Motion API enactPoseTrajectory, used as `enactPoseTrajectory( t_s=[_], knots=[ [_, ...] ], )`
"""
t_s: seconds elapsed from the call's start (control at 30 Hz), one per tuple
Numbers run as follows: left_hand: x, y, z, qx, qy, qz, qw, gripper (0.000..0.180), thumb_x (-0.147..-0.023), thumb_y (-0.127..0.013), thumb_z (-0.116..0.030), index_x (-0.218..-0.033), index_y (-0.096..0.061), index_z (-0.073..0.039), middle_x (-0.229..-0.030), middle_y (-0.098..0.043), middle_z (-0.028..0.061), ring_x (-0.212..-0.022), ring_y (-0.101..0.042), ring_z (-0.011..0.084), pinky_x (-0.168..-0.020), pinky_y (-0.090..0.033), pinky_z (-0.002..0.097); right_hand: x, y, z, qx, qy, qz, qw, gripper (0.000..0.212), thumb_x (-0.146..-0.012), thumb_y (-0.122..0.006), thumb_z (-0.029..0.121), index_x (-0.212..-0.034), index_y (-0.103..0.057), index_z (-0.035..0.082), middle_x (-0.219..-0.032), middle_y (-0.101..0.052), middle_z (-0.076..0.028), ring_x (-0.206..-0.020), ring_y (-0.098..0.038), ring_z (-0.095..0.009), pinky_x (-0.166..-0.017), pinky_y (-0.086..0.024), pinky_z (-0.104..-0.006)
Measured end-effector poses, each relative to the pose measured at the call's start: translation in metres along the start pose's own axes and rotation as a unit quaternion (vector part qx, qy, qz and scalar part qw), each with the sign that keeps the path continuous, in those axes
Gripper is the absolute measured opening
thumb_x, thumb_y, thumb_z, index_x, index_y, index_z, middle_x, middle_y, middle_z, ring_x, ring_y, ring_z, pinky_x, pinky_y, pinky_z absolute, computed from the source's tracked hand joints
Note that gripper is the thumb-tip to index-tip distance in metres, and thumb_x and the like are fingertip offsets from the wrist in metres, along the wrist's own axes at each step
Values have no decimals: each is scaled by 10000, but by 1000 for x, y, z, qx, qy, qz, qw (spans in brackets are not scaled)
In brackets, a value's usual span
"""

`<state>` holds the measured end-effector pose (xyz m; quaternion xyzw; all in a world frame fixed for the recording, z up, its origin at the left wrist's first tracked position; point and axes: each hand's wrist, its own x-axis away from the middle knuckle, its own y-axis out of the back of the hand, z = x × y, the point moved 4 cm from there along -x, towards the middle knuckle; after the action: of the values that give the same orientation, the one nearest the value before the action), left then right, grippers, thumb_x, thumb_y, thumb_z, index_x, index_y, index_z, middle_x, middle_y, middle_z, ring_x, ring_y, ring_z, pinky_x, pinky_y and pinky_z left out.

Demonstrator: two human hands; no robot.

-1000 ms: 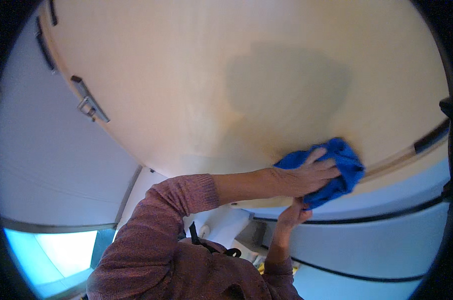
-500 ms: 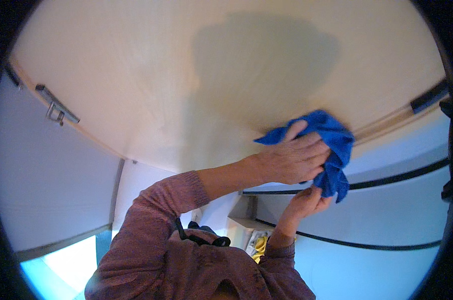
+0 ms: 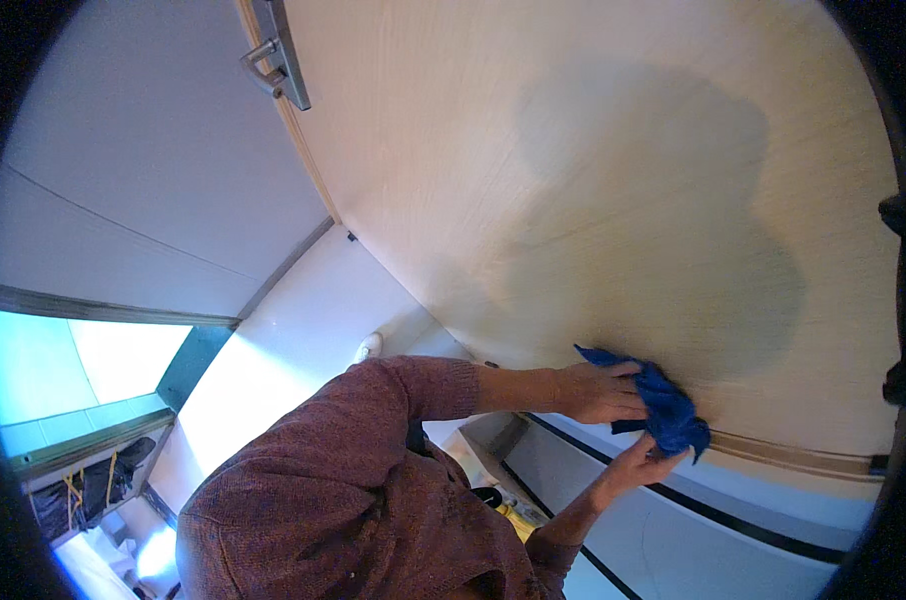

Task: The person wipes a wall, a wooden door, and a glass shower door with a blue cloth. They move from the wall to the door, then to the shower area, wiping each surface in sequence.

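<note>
A crumpled blue cloth lies against the pale wood door, near the door's right-hand edge. My left hand reaches across from the left and presses on the cloth, fingers curled onto it. Just below, my right hand grips the cloth's lower end between thumb and fingers. Folds of cloth partly hide the fingertips of both hands. A broad shadow falls over the wood above them.
A metal lever handle sticks out at the door's upper left edge. Grey wall panels stand left of it. Dark strips cross the pale wall at lower right. Yellow items show beside my body.
My view has swung, so the door and handle appear turned and shifted. Both hands, still on the cloth, now appear lower in view, farther down along the door's right-hand edge.
</note>
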<state>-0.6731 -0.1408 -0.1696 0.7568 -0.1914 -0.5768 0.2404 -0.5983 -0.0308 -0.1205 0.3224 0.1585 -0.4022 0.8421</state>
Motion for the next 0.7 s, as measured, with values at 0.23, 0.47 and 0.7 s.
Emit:
enactPoseTrajectory(
  t_s=[0.23,0.47,0.7],
  knots=[
    [71,12,2,-105,181,-68,976,197,-729,-566,-209,-912,-589,-139,-895,-546,16,-985,-475,209,-975,-214,569,32,-52,-13,-34,20,148,988,289,-796,-624,202,-934,-563,-45,-889,-607,-185,-839,-569,-279,-739,-438,-370],
    [80,55,20,-112,364,-149,912,573,-719,-607,-375,-1192,-463,-85,-1278,-347,191,-1225,-253,398,-990,-91,616,36,-80,39,-84,107,269,954,255,-794,-586,176,-953,-573,-24,-946,-596,-177,-858,-562,-291,-770,-418,-375],
    [36,69,15,-89,420,-289,856,774,-718,-602,-501,-1296,-342,-57,-1361,-185,263,-1258,-128,475,-1007,-50,590,-3,-20,115,-98,369,120,916,169,-894,-435,112,-951,-556,9,-1007,-564,-172,-922,-558,-281,-822,-458,-402]
  ],
)
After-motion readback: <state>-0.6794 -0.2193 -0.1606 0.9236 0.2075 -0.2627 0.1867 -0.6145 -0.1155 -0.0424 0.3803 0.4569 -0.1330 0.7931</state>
